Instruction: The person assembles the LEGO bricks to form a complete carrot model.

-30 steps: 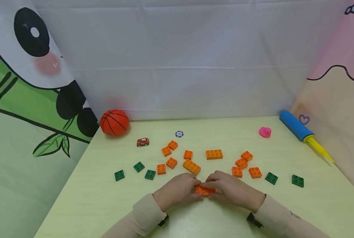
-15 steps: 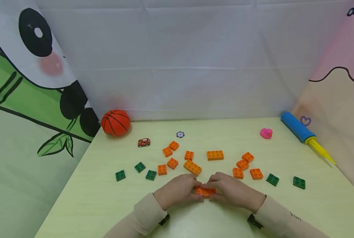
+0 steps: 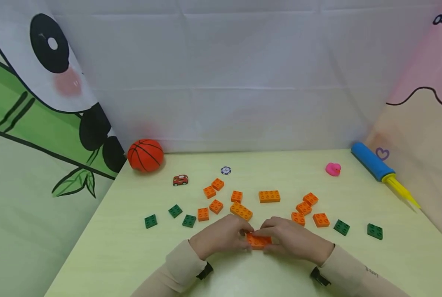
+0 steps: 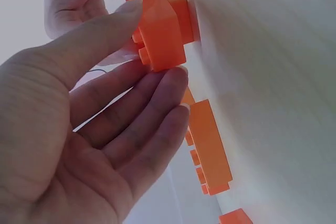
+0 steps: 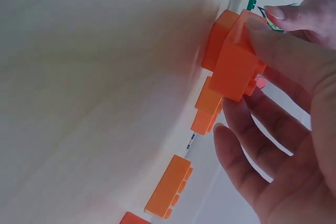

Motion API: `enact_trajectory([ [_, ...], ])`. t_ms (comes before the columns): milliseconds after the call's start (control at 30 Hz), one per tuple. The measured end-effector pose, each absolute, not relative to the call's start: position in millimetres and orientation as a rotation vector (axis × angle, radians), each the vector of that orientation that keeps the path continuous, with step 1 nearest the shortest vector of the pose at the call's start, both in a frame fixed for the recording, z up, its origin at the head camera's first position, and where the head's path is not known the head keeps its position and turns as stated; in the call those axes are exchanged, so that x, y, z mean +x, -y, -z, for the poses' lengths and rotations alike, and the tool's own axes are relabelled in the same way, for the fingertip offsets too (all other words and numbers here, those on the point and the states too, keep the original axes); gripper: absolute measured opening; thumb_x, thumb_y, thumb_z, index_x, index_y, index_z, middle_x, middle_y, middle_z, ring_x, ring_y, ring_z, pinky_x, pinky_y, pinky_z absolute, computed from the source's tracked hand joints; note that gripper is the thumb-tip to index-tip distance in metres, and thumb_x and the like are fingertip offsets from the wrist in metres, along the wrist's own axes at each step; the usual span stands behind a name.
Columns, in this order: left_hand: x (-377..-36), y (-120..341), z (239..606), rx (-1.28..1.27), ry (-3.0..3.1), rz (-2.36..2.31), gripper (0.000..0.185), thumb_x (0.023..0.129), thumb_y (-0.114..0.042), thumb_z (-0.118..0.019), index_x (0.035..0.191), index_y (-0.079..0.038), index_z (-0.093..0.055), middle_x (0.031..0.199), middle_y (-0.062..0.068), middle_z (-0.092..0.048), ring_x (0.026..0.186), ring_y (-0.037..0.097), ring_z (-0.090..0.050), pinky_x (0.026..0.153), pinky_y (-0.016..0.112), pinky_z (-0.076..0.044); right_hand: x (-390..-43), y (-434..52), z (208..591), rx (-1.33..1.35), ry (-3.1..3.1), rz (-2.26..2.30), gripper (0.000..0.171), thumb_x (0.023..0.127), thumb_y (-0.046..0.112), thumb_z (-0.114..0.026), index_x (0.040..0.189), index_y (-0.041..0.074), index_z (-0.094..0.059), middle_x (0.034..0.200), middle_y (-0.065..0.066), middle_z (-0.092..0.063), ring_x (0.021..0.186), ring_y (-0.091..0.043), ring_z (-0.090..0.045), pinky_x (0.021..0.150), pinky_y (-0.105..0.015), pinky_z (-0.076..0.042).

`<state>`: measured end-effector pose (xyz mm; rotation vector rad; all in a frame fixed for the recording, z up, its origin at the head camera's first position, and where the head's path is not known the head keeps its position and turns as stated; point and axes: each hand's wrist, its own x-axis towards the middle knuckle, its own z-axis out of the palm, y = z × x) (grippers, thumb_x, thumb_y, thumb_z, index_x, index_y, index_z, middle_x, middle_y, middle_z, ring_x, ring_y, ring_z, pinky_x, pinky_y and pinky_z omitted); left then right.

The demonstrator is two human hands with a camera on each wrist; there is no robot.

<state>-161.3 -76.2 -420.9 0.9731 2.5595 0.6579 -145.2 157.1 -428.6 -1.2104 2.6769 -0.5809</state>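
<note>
Both the left hand point(image 3: 221, 236) and right hand point(image 3: 291, 237) pinch stacked orange bricks point(image 3: 259, 240), loose orange bricks point(image 3: 240, 210) lying just beyond.

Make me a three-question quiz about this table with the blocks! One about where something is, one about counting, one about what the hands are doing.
1. Where is the basketball?
A. far left corner
B. near right edge
C. under the hands

2. How many green bricks lie on the table?
A. two
B. five
C. nine

3. What are the left hand and right hand doing?
A. resting flat
B. holding the orange bricks together
C. holding the pump

Answers: 1 A, it sits by the panda curtain. 2 B, three left, two right. 3 B, fingers of both pinch them.
</note>
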Motion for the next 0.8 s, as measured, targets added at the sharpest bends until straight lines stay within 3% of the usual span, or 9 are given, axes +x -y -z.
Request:
enact_trajectory([
  [233, -163, 77, 422, 0.981, -2.578, -0.622, 0.036, 0.086, -0.027, -0.08, 0.119, -0.015, -0.074, 0.103, -0.012, -0.071, 0.087, -0.001, -0.06, 0.08, 0.018, -0.051, -163, -165, 419, -1.086, -2.718, 0.645, 0.044, 0.097, 0.048, -0.06, 0.131, 0.021, -0.065, 0.124, 0.006, -0.064, 0.115, -0.016, -0.059, 0.095, -0.04, -0.053],
  [500, -162, 73, 426, 0.988, -2.581, -0.573, 0.036, 0.085, -0.027, -0.081, 0.118, -0.014, -0.074, 0.109, -0.01, -0.071, 0.094, 0.001, -0.06, 0.088, 0.021, -0.05, -219, -182, 418, -0.929, -2.945, 0.523, 0.057, 0.093, 0.034, -0.071, 0.142, 0.012, -0.054, 0.14, -0.013, -0.054, 0.128, -0.036, -0.051, 0.105, -0.054, -0.044],
  [800, -158, 70, 428, 0.979, -2.562, -0.595, 0.038, 0.084, -0.027, -0.082, 0.119, -0.015, -0.073, 0.107, -0.012, -0.069, 0.089, -0.001, -0.057, 0.086, 0.02, -0.05, -245, -182, 428, -0.792, -2.827, 0.464, 0.059, 0.091, 0.031, -0.073, 0.144, 0.015, -0.053, 0.14, -0.012, -0.055, 0.127, -0.034, -0.052, 0.103, -0.054, -0.045],
])
